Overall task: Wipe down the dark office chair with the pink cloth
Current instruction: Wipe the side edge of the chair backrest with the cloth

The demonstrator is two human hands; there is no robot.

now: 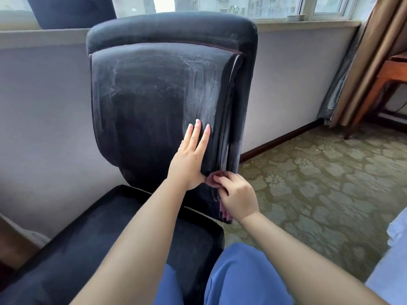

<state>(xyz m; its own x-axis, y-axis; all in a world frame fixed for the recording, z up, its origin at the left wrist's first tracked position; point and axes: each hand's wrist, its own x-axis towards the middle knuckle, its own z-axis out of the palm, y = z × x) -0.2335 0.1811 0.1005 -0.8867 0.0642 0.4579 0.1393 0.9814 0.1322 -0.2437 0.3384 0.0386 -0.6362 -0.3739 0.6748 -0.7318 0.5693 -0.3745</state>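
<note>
Seat: the seat point(92, 227) of the dark office chair point(158, 89) sits at the lower left, close to the pale wall; neither of my hands is on it.
Backrest: upright in front of me, facing my way. Its face shows pale, streaky smears, thickest toward the upper right, so I judge there is wiping left to do.
My left hand: my left hand point(189, 159) lies flat on the backrest's lower right part, fingers point(196, 130) spread open and gripping nothing. I take it that I press here to steady the backrest, so it does not swing while the other hand works the edge.
Pink cloth: the pink cloth point(212, 180) is bunched at the backrest's lower right edge, just beside the heel of my left hand, with a bit of it trailing down below my right hand.
My right hand: my right hand point(236, 195) is closed on the cloth, fingertips pinching it against the edge and seam, likely to get at the side of the padding.
Next, as I judge: draw the cloth along that right edge, then return to the smeared face.
</note>
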